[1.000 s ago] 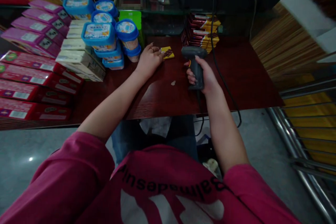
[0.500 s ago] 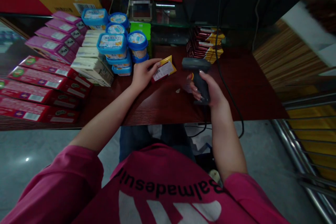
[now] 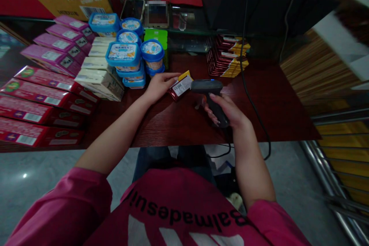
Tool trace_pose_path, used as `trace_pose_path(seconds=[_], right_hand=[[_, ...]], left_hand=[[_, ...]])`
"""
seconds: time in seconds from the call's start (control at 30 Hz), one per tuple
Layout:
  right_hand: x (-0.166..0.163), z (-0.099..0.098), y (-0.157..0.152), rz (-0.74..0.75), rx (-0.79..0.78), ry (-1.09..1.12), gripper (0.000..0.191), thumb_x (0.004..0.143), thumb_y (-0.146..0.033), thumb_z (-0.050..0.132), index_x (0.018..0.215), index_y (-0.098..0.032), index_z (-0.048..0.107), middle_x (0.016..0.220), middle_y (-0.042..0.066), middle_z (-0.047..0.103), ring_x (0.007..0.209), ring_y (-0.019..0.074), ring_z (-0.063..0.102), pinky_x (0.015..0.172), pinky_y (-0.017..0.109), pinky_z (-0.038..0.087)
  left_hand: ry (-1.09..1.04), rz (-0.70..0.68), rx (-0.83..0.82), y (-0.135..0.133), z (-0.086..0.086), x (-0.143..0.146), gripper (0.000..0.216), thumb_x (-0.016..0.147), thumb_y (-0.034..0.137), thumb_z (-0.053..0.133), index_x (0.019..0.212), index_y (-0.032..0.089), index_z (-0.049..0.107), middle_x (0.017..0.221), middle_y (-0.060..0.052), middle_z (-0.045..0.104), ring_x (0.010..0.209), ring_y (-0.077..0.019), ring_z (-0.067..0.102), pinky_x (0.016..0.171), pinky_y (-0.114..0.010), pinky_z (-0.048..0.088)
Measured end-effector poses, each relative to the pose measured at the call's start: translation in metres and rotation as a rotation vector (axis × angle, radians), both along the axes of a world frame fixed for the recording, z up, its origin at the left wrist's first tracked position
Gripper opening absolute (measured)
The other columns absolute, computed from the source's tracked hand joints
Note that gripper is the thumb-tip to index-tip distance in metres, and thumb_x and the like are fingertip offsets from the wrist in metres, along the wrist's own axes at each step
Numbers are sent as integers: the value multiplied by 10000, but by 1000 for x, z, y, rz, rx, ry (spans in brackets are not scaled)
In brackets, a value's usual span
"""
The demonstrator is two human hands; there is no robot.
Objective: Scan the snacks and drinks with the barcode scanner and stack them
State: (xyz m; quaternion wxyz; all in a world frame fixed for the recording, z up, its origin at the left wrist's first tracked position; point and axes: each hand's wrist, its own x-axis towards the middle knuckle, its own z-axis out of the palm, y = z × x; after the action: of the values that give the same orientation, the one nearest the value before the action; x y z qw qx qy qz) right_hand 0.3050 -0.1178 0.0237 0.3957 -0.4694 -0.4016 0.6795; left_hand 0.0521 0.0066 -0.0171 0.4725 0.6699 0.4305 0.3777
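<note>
My left hand holds a small red and yellow packet tilted up off the dark red counter, its white barcode label facing the scanner. My right hand grips the handle of a dark grey barcode scanner. The scanner's head points left at the packet, almost touching it. A black cable runs from the scanner over the counter's front edge.
Blue-lidded tubs and cream boxes stand left of my left hand. Pink boxes and red boxes lie further left. A stack of red and yellow packets sits behind the scanner. A metal rail runs at right.
My left hand picked the packet up from the counter and turned its label side out. My right hand swung the scanner left, up to the packet.
</note>
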Motion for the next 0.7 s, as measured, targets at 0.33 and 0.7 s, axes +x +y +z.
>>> trace_pose_path(seconds=[0.33, 0.7], right_hand=[[1, 0, 0, -37, -8, 34, 469, 792, -612, 879, 949, -217, 679, 588, -42, 621, 357, 105, 486, 283, 201, 373], [16, -14, 16, -239, -63, 132, 484, 803, -632, 813, 970, -208, 648, 534, -81, 569, 345, 82, 446, 325, 179, 318]], left_hand=[[-45, -62, -47, -1, 2, 0, 429, 958, 300, 723, 1359, 149, 753, 1337, -121, 785, 1184, -281, 763, 1063, -448, 603], [192, 18, 791, -8, 47, 43, 431, 1067, 186, 537, 1473, 247, 668, 1433, -71, 740, 1290, -222, 733, 1082, -386, 587]])
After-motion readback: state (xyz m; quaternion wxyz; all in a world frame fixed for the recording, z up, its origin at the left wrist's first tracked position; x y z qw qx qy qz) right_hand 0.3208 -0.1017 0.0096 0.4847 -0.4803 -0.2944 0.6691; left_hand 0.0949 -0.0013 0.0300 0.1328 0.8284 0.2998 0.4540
